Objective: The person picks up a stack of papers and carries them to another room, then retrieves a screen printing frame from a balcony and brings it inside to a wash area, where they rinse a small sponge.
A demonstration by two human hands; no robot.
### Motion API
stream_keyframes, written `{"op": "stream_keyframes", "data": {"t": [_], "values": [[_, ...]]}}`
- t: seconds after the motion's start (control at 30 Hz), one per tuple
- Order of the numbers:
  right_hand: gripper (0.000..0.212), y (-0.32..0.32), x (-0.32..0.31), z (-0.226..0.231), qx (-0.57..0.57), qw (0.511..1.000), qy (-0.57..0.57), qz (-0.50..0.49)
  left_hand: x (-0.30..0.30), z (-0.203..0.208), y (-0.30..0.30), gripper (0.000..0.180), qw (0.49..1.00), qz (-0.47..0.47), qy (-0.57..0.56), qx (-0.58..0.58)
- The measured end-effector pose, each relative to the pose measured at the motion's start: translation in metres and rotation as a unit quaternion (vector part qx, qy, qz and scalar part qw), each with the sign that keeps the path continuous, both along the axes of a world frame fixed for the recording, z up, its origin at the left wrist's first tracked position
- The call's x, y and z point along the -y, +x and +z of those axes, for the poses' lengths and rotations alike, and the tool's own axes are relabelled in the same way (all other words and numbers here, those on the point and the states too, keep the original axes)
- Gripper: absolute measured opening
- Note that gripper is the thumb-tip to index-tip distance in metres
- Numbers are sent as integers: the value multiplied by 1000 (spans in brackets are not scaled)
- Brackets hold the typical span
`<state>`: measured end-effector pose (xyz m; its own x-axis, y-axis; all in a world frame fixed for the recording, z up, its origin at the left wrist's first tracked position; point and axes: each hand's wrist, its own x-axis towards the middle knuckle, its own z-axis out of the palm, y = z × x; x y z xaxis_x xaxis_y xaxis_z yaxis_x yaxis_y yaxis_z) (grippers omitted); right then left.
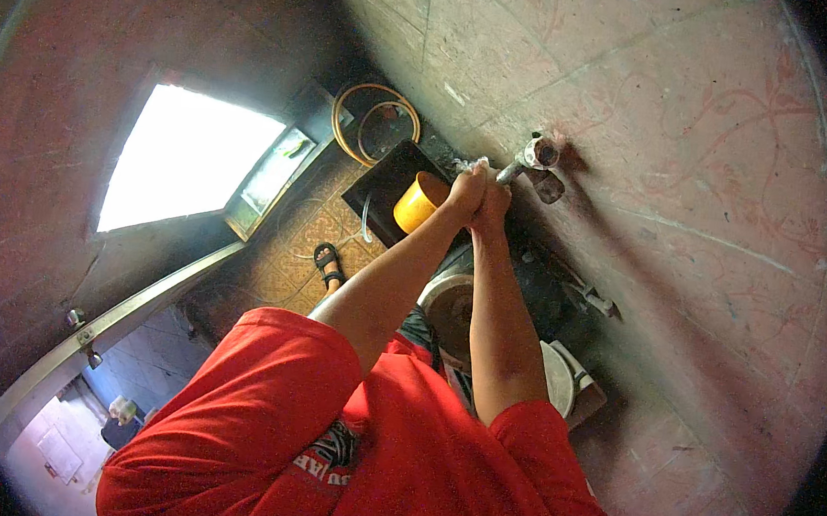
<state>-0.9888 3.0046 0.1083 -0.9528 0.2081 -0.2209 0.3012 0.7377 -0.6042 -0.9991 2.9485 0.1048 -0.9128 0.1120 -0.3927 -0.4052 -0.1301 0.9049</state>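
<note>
My left hand [466,193] and my right hand [493,196] are pressed together, arms stretched out, close to the mouth of a metal tap [540,154] on the wall. Both look closed, fingers curled in. Something whitish and shiny, perhaps water or foam, shows at the fingertips; what lies between the hands is hidden. Left of my left hand, an orange-yellow mug [415,207] sits in a black rectangular tub [358,195].
A coiled orange hose [337,118] lies beyond the tub. A round pail [435,293] stands below my forearms, a pale container [558,378] right of them. A sandalled foot [329,267] rests on brown tiles. A second tap [600,303] juts from the right wall. A bright opening [185,161] is at left.
</note>
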Motion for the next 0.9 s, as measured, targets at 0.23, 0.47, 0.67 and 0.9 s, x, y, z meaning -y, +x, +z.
{"op": "stream_keyframes", "data": {"t": [0.23,0.47,0.67,0.9], "values": [[24,-4,24,50,83,659,-715,-220,17,23,-3,33,999,36,-39,11],[39,14,-17,0,-67,968,-237,42,16,-10,6,50,964,-238,-108,-43],[21,11,0,15,-13,920,-385,-68,8,-33,11,45,976,-148,-144,-72],[20,14,8,36,63,636,-720,-271,37,63,5,38,685,-422,-546,-234]]}}
